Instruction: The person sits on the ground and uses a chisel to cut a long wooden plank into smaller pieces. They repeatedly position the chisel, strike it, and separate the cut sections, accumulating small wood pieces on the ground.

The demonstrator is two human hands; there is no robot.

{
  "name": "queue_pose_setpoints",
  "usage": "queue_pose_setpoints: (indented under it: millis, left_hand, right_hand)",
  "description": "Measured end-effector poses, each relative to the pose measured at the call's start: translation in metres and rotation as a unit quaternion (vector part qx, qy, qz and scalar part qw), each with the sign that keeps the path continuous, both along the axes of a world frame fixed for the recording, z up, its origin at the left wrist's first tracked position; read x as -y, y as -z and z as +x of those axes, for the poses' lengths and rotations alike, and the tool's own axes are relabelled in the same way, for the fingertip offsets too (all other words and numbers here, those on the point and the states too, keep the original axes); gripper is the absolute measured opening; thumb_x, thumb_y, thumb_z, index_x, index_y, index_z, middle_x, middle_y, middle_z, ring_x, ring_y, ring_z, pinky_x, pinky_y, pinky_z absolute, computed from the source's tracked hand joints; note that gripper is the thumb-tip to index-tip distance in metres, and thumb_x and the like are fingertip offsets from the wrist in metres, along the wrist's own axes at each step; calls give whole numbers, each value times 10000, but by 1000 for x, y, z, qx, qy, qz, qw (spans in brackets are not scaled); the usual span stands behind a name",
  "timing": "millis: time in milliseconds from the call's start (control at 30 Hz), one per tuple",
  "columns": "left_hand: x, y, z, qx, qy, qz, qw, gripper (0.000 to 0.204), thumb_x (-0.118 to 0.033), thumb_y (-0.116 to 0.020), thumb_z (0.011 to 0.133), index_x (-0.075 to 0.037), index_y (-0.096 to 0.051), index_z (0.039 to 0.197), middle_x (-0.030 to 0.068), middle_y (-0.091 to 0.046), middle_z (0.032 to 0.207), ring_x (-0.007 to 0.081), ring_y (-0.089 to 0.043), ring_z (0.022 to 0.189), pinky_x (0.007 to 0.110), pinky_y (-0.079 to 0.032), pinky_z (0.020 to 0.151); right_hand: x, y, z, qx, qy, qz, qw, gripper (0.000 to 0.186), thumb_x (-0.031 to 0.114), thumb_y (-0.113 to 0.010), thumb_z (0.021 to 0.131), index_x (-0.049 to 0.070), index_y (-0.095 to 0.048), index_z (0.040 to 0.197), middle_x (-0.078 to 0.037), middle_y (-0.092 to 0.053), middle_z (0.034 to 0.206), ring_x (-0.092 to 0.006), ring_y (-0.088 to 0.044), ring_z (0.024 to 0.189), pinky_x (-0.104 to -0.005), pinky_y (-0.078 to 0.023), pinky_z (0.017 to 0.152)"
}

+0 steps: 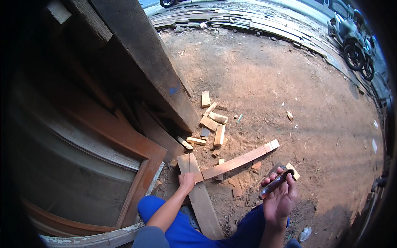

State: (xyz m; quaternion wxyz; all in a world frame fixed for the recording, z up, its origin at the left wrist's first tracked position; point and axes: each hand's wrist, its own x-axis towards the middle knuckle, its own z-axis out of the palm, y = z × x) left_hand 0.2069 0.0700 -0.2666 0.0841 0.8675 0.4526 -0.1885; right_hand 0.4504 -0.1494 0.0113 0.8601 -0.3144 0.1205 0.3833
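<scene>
My left hand (186, 180) grips the lower left end of a narrow wooden strip (235, 161), which lies diagonally across a wider plank (206, 211) between my legs. Thin cross lines mark the strip. Over the ground to the right, my right hand (279, 198) is closed on a dark, elongated tool (273, 186) with a rounded upper end and a shiny patch; its exact kind is unclear. A pale wood block shows just behind that tool, partly hidden by it.
Several short offcuts (210, 123) lie in sawdust ahead. An upright dark beam (153, 70) and leaning framed wooden panels (134, 153) crowd the left. Stacked boards (231, 20) edge the dirt at the back; parked motorbikes (351, 45) stand at the back right.
</scene>
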Motion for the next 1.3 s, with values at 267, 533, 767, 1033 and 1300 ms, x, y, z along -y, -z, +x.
queue_pose_setpoints:
  millis: [267,533,767,1033,1300]
  left_hand:
    - [2,-9,4,13,17,8,1000,279,-337,-786,667,-82,-725,761,145,-690,747,283,-696,751,368,-542,630]
    - [13,9,-13,47,-45,22,998,310,-366,-777,689,-81,-724,800,140,-701,819,278,-689,847,379,-539,713]
    - [27,0,-11,-10,-60,6,998,582,-370,-777,710,-75,-587,1174,129,-691,1008,275,-664,966,383,-534,798]
    - [43,-28,-14,-26,-100,-64,993,554,-377,-771,722,-69,-606,1152,147,-673,1074,277,-635,1050,389,-519,850]
    - [73,-84,-34,-7,-68,-112,991,493,-375,-759,742,-46,-647,1092,175,-654,1108,326,-614,1070,437,-494,888]
  right_hand:
    - [-11,1,-14,55,-41,-11,998,255,285,-515,934,51,-504,1034,-72,-555,800,-197,-577,747,-332,-495,740]
    - [3,-9,-35,184,-84,-64,977,177,214,-578,894,78,-474,849,-1,-432,599,-122,-455,542,-277,-417,544]
    - [22,-9,-50,260,-130,-137,947,240,124,-673,844,81,-479,709,15,-451,533,-80,-411,413,-241,-357,405]
    - [31,11,-73,410,-207,-197,866,210,128,-640,877,55,-503,736,7,-502,570,-65,-489,467,-228,-394,425]
    - [45,85,-103,600,-299,-268,692,233,214,-645,854,14,-531,823,-52,-519,589,-138,-509,555,-312,-419,541]
